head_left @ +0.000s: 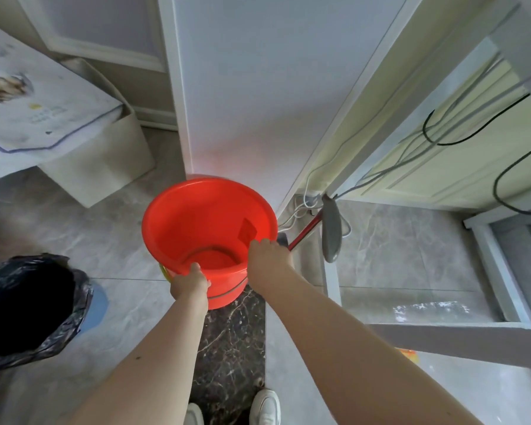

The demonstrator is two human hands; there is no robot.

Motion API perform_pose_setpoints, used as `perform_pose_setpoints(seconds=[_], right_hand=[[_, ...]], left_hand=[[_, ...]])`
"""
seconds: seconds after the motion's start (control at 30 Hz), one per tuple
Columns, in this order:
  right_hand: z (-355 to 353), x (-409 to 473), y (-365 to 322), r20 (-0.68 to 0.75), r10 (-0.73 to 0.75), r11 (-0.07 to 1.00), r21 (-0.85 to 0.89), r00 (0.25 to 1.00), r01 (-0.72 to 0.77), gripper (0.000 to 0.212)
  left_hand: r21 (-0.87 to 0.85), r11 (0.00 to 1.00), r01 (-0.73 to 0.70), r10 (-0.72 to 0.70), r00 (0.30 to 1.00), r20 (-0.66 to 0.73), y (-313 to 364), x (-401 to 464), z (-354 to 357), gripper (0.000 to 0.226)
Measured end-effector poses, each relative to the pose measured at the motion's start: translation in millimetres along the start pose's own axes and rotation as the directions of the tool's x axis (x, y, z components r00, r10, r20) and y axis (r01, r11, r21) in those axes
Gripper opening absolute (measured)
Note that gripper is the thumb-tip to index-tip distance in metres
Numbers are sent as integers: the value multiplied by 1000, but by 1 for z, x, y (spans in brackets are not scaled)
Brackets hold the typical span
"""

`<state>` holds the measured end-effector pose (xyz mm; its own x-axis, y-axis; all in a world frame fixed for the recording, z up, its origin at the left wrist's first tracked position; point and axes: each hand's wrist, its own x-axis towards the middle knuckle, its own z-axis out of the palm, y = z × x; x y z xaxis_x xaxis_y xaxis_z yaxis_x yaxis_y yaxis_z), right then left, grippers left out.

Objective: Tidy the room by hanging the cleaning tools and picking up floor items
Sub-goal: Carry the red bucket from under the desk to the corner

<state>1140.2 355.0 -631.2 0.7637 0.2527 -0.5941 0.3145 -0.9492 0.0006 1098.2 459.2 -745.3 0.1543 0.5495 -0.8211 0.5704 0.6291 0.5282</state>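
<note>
We see both hands on the rim of a red bucket (196, 216) that stands upright, its mouth open toward us, right at the foot of a white wall corner (227, 102). Our left hand (190, 283) is clenched over the near edge of the rim, fingers hooked inside; our right hand (269, 253) is closed over the rim's right edge. We cannot tell whether the bucket's base touches the floor (129, 302).

Room around the bucket is tight. The wall stands just behind it. To the left, a bin lined with a black bag (28, 305) sits near, and farther back a beige box (105, 167) lies under a sheet of printed paper (40, 102). To the right, a white desk leg (330, 277) stands near, with grey tile open between. A dark marble strip (230, 338) runs from beneath the bucket toward our white shoes (265, 407).

Just beside our right hand a red-handled tool (307, 230) has its long axis slanting up and to the right, ending at a grey oval head (331, 231) that hangs lengthwise, top to bottom. Cables (442, 130) trail along the cream wall panel behind the desk.
</note>
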Motion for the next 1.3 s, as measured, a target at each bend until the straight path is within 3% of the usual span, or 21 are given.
perform_pose_setpoints(seconds=[0.1, 0.23, 0.57, 1.0, 1.13, 1.3], right_hand=[[26, 19, -15, 146, 149, 917, 351, 978, -192, 45], [58, 48, -30, 273, 191, 785, 534, 943, -314, 54], [115, 99, -30, 334, 256, 656, 630, 907, -417, 49], [141, 115, -26, 214, 190, 617, 734, 958, -286, 55], [141, 116, -32, 233, 143, 605, 749, 962, -271, 54], [148, 123, -35, 262, 140, 592, 751, 955, -293, 54]], left_hand=[[30, 1000, -4, 3, 1000, 7, -5, 15, -2, 52], [67, 997, -34, 33, 999, 12, -18, 38, 0, 44], [118, 993, -29, 31, 999, -16, -49, 85, 16, 45], [97, 995, -13, 23, 995, -99, -62, 115, 16, 47], [149, 988, -47, 69, 987, -148, -62, 119, 6, 48], [156, 988, -5, 25, 992, -127, -63, 126, 8, 51]])
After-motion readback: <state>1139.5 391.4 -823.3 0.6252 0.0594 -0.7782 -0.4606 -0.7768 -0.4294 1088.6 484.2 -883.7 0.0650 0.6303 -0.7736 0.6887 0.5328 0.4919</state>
